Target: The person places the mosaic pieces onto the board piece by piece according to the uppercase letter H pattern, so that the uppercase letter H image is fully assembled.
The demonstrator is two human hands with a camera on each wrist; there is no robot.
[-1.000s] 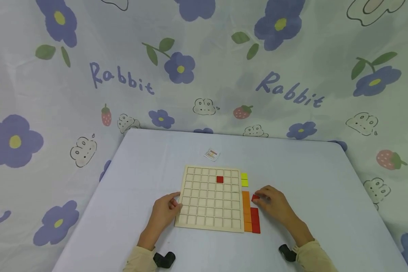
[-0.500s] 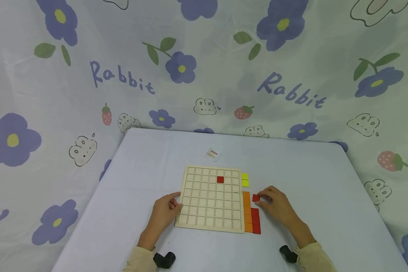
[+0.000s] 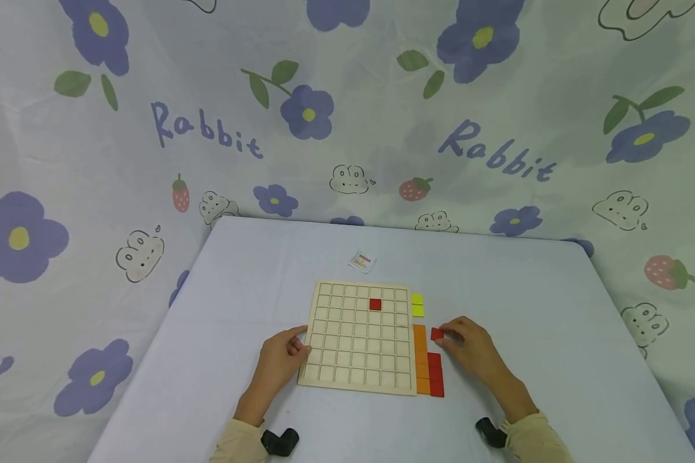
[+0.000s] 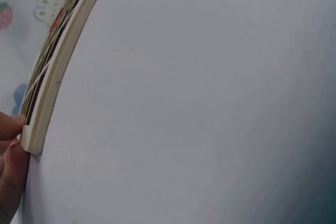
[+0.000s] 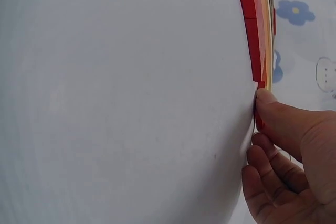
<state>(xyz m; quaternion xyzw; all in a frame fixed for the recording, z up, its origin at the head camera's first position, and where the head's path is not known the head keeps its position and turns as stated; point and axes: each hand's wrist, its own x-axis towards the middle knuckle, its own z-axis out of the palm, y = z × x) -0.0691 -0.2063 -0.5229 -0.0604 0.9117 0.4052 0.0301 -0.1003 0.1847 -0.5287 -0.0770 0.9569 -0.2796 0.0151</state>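
A wooden grid board lies on the white table, with one red tile in a cell of its upper part. At the board's left edge my left hand grips the rim between thumb and fingers; the left wrist view shows fingertips at a corner of the board. Right of the board, my right hand pinches a small red square tile between thumb and finger, low over the table. In the right wrist view the thumb covers much of that tile.
Beside the board's right edge lie yellow tiles, a column of orange tiles and a column of red tiles. A small printed card lies behind the board. A patterned curtain hangs beyond the table.
More of the pinched red tile shows between the right fingertips than a second ago, and it sits slightly farther right. The left hand keeps its hold on the board.
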